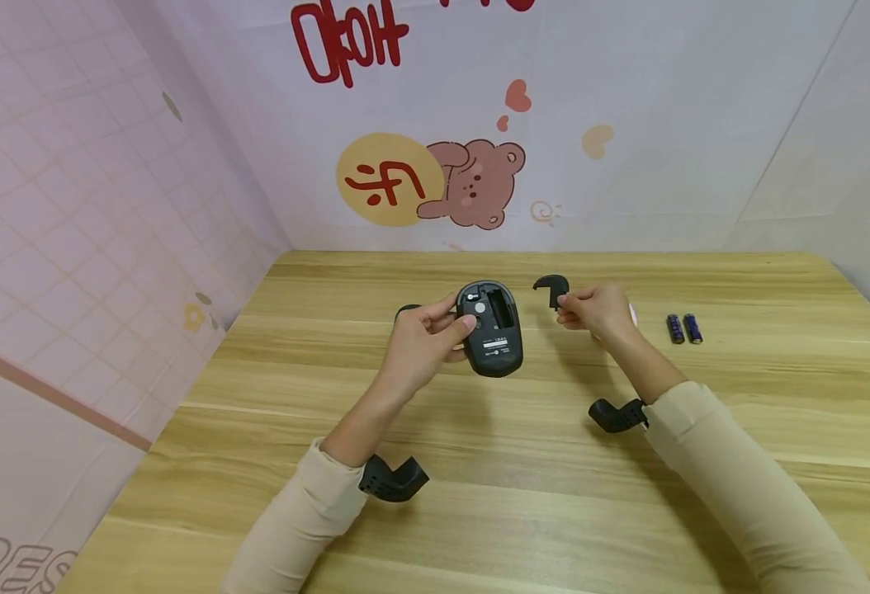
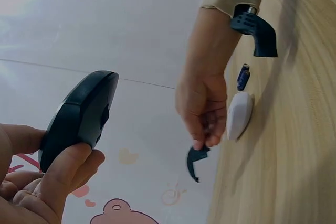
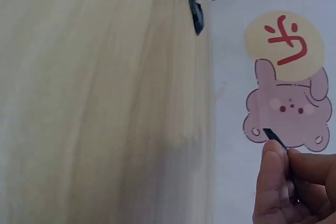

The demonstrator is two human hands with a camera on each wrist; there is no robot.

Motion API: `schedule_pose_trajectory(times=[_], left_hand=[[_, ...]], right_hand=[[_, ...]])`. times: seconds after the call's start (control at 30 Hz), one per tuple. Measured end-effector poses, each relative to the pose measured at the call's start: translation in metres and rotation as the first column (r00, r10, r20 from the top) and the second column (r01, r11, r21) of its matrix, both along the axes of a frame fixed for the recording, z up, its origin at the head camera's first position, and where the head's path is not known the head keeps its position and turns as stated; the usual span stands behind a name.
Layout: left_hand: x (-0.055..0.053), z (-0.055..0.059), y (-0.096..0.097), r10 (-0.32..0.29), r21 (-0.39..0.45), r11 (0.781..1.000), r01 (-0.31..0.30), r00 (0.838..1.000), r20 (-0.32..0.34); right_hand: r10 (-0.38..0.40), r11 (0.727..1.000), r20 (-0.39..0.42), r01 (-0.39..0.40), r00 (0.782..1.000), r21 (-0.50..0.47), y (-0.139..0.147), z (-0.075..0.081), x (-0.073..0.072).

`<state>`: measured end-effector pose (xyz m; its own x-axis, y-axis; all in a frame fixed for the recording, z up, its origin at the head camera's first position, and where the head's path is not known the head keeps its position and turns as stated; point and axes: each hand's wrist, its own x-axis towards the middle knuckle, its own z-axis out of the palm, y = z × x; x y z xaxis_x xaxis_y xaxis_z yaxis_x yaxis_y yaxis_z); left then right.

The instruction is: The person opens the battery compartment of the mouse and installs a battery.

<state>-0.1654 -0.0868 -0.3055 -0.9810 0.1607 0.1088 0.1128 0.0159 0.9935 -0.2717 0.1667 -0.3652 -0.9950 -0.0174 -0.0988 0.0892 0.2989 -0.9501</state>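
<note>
My left hand grips a black computer mouse above the table, its underside turned up toward the head camera. An open battery slot shows in that underside. To the right, my right hand pinches a black, hook-shaped battery cover between thumb and fingers, held apart from the mouse. The left wrist view shows the mouse side-on and the cover hanging below the right fingertips. Only a thin edge of the cover appears in the right wrist view.
Two dark blue batteries lie side by side on the wooden table, right of my right hand. A white mouse rests near them, mostly hidden behind that hand in the head view. Another dark object sits behind my left hand.
</note>
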Motion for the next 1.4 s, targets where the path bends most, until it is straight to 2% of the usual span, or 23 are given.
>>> schedule_pose_trajectory(times=[0.17,0.37,0.6,1.13,1.4], left_hand=[[0.001,0.006,-0.003,0.01,0.021,1.0,-0.01,1.0,-0.006],[0.001,0.011,-0.007,0.038,0.035,0.999,-0.037,0.999,-0.032],[0.003,0.012,-0.006,-0.014,0.037,0.999,0.015,1.0,-0.018],[0.003,0.006,0.002,-0.041,0.01,0.999,0.041,0.999,-0.003],[0.004,0.004,0.003,-0.029,0.011,1.0,0.029,1.0,0.001]], right_hand=[[0.051,0.994,0.039,-0.055,0.998,0.099,0.002,-0.009,-0.003],[0.103,0.982,0.114,-0.119,0.988,0.146,0.003,-0.013,-0.004],[0.2,0.956,0.225,-0.24,0.954,0.171,0.005,-0.021,-0.008],[0.184,0.954,0.265,-0.236,0.947,0.182,0.005,-0.026,-0.012],[0.174,0.958,0.26,-0.225,0.95,0.181,0.004,-0.025,-0.012]])
